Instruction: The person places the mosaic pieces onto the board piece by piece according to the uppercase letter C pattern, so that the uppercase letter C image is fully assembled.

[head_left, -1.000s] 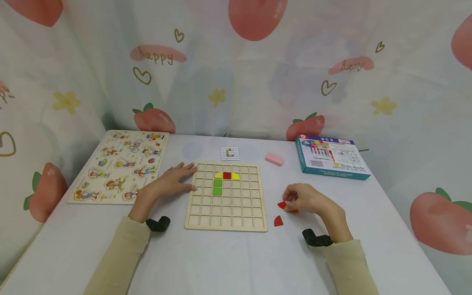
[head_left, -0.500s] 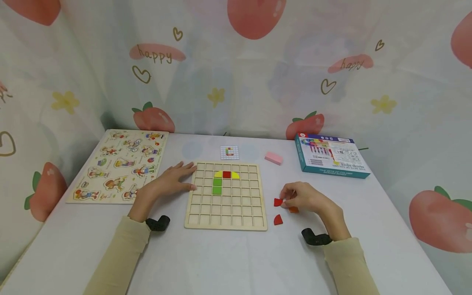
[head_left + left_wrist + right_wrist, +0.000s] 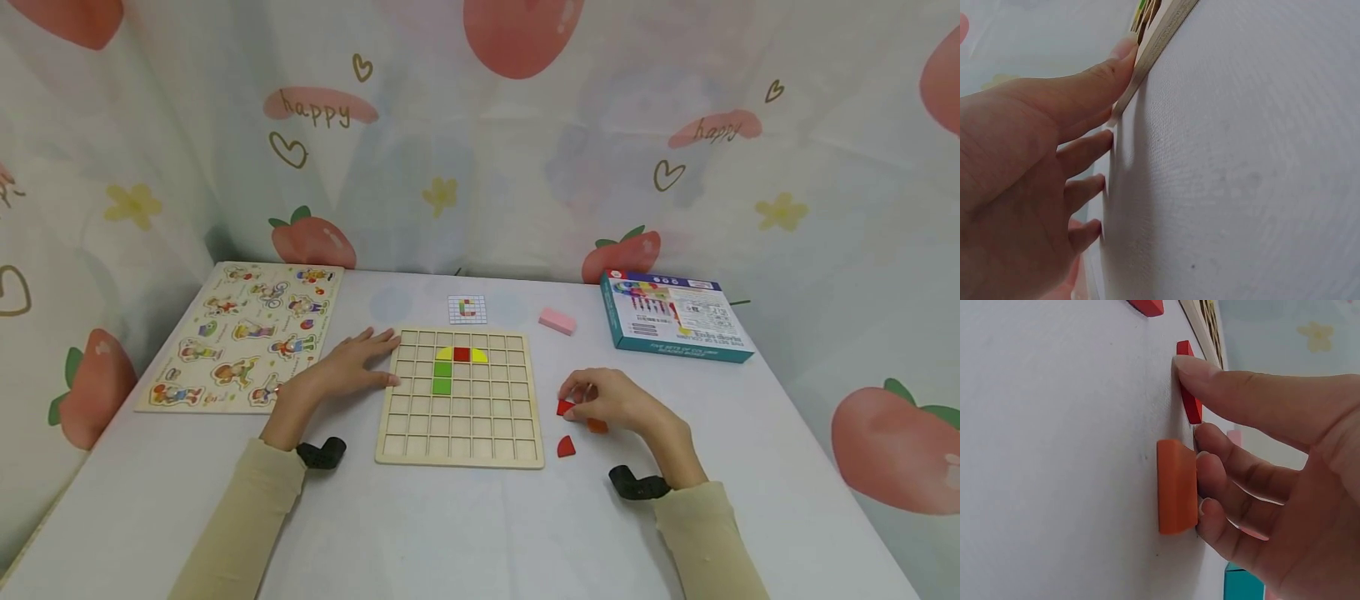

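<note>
Right hand (image 3: 622,404): thumb and forefinger pinch red tile (image 3: 1189,400), lying flat on table (image 3: 465,533); orange tile (image 3: 1176,486) under curled fingers. Left hand (image 3: 341,371): fingers straight, flat against grid board (image 3: 459,454) edge.

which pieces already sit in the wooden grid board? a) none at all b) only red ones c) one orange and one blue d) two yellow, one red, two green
d: the grid board holds two yellow pieces flanking a red piece, with two green pieces stacked below the left yellow one.
</note>
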A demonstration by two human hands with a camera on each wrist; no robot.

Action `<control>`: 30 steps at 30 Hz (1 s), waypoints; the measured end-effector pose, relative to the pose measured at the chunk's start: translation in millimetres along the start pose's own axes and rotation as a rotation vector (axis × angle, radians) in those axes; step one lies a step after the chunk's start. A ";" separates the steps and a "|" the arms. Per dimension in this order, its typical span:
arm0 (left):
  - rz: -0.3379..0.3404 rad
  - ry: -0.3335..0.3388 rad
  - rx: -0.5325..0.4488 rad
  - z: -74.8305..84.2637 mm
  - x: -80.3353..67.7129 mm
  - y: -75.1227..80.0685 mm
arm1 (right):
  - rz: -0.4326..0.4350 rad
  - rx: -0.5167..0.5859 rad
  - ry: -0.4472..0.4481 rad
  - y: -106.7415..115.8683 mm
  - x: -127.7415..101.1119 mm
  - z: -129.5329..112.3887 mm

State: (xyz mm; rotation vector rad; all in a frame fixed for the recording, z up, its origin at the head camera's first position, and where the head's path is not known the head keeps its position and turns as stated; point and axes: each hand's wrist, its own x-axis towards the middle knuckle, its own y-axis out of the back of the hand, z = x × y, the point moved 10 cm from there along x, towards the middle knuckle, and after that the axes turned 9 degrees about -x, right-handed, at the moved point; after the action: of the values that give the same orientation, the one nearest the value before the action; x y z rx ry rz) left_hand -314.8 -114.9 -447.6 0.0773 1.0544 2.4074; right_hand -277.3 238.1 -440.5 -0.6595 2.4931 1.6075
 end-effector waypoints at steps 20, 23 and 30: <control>-0.002 -0.003 -0.007 -0.6 0.5 -0.5 | 0.016 0.089 0.098 -1.2 4.3 -12.8; -0.003 -0.002 -0.002 0.0 0.4 -1.2 | 0.028 0.099 0.112 -1.1 3.6 -15.7; 0.002 -0.013 -0.004 5.2 -1.8 0.2 | 0.063 0.107 0.185 1.5 3.9 -30.6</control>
State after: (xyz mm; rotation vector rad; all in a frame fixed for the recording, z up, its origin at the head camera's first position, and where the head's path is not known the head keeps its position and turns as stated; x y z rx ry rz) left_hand -312.1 -112.3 -443.6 0.0928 1.0436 2.4080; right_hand -277.0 210.3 -427.1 -0.7536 2.7347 1.4826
